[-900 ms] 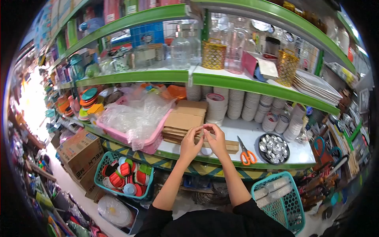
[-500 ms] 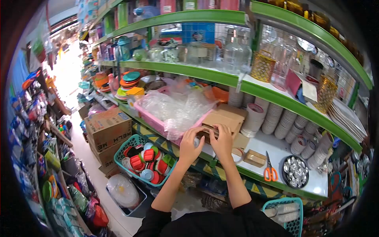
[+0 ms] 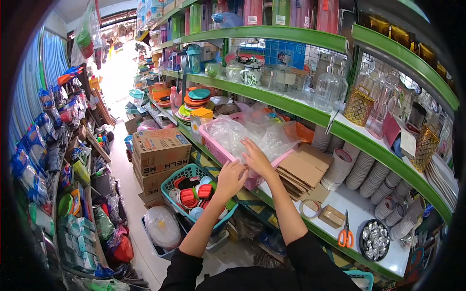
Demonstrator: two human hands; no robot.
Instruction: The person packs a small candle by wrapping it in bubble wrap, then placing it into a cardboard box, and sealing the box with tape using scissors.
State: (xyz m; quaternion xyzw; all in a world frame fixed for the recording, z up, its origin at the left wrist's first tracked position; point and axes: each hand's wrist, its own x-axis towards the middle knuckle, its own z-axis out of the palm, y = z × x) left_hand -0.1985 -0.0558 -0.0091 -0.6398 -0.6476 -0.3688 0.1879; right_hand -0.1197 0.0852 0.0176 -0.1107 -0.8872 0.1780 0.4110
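Observation:
My left hand (image 3: 231, 180) is at the near edge of the pink basket (image 3: 217, 148), its fingers bent and partly hidden; whether it grips anything is unclear. Just above and right of it, my right hand (image 3: 257, 157) reaches over the basket with its fingers apart, close to the clear plastic wrap (image 3: 228, 136) heaped inside. Flattened cardboard pieces (image 3: 305, 167) lie stacked on the shelf to the right of the basket. Farther right are a tape roll (image 3: 309, 209), a small brown box (image 3: 332, 216) and orange-handled scissors (image 3: 345, 237).
A teal basket (image 3: 171, 180) of red and white containers stands below my left forearm, beside stacked cartons (image 3: 160, 151). Stacked cups (image 3: 360, 172) and a dark bowl of shiny pieces (image 3: 374, 239) sit on the right. A green-edged shelf (image 3: 291, 104) crosses above.
Both hands have left the cardboard stack and are now at the pink basket. My right hand has opened out over the plastic. The view has turned left.

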